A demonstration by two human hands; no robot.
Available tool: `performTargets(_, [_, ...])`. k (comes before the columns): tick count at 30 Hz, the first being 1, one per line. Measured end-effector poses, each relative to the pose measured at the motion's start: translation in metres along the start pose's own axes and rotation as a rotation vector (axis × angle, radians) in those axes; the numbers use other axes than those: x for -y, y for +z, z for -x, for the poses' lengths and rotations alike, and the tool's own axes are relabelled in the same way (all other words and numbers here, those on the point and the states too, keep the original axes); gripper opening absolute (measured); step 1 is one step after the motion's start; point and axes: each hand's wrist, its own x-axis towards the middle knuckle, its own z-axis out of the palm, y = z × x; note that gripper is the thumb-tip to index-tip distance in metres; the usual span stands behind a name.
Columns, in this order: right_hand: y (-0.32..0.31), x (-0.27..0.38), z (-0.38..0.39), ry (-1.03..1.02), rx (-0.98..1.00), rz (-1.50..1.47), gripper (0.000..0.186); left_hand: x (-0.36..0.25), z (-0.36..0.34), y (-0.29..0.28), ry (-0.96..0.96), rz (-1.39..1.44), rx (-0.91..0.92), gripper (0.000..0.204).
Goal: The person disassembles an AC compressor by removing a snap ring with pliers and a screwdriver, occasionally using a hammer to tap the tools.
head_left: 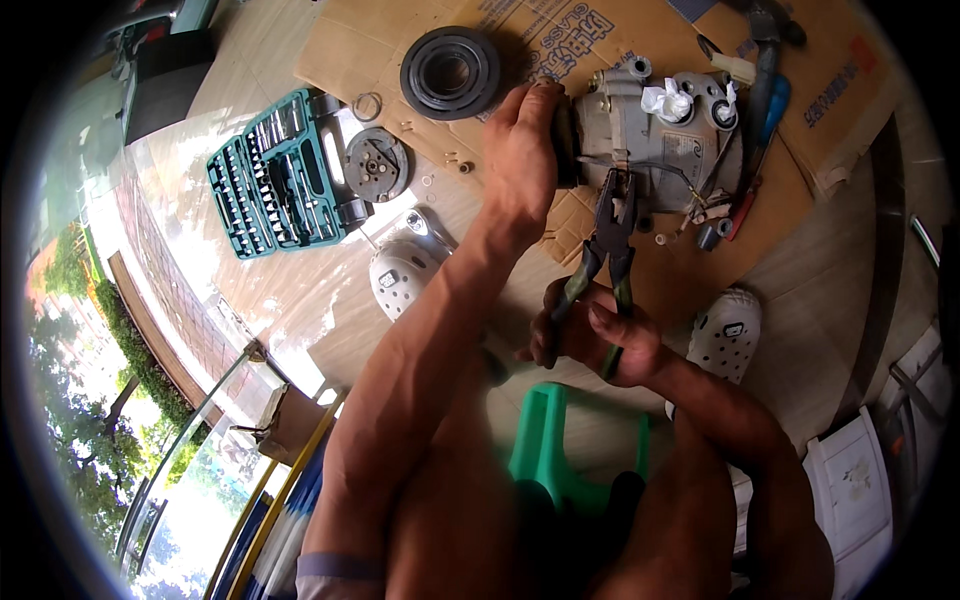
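Observation:
A grey metal car air-conditioning compressor [685, 140] lies on its side on flattened cardboard, with white tissue stuffed in its ports. My left hand [522, 150] grips its dark round end, the fingertips partly hidden behind it. In my right hand [610, 335] is a pair of pliers [615, 225], its dark green handles spread a little. The plier jaws are against the compressor's near side, by a thin cable; whether they pinch something is too small to tell. A black grooved pulley [411, 75] rests on the cardboard left of my left hand.
An open teal socket set case [240, 205], a round metal clutch plate [377, 165], a ring [367, 107] and a ratchet [418, 225] lie to the left. A hammer [765, 60] and screwdrivers are at right. Below me is a green stool [540, 430].

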Motion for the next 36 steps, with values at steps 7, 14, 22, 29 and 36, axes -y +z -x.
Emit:
performTargets(7, [0.000,0.003,-0.004,0.093,-0.155,0.127,0.057,-0.001,0.001,0.005,-0.038,0.073,-0.025,0.046])
performTargets(14, [0.006,0.003,-0.002,0.101,-0.202,0.091,0.066,-0.005,0.007,0.014,0.027,0.121,-0.083,0.033])
performTargets(22, [-0.004,0.001,-0.001,0.117,-0.127,0.056,0.061,-0.001,0.005,0.015,0.075,0.140,-0.106,0.029])
performTargets(29, [-0.007,-0.001,0.001,0.037,-0.043,0.115,0.058,-0.002,0.004,0.017,0.077,0.151,-0.112,0.026])
performTargets(36, [-0.006,0.001,0.003,0.089,-0.051,0.126,0.056,0.000,0.001,0.014,0.139,0.097,-0.092,0.025])
